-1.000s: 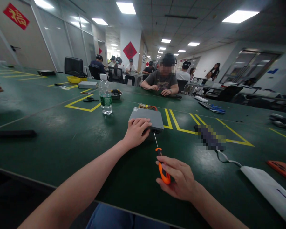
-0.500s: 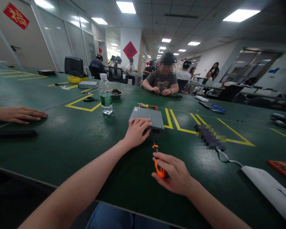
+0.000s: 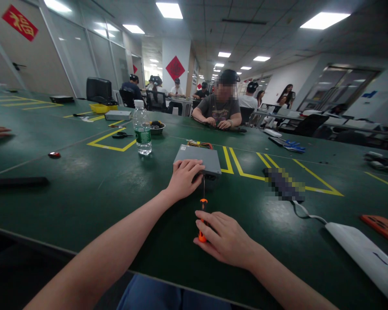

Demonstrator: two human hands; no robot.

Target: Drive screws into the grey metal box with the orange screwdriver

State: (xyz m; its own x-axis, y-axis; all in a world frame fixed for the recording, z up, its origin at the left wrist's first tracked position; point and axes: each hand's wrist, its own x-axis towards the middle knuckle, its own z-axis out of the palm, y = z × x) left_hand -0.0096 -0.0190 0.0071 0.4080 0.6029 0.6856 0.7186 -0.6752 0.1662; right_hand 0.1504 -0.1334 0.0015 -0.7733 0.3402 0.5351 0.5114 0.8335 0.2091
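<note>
Grey box point(image 3: 205, 154) on green table point(image 3: 168, 258), well apart from near edge; left hand point(image 3: 185, 178) half open, resting over box's front-left part; right hand point(image 3: 224, 237) curled around screwdriver point(image 3: 203, 206) — shifted left since earlier; red object point(image 3: 54, 155) newly on table

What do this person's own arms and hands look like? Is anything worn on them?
Both are plain human hands: the left hand and the right hand have no gloves, and I see no rings or watch. The left forearm and right forearm are bare as far as the view reaches, with no sleeves, cables or markings visible.
</note>
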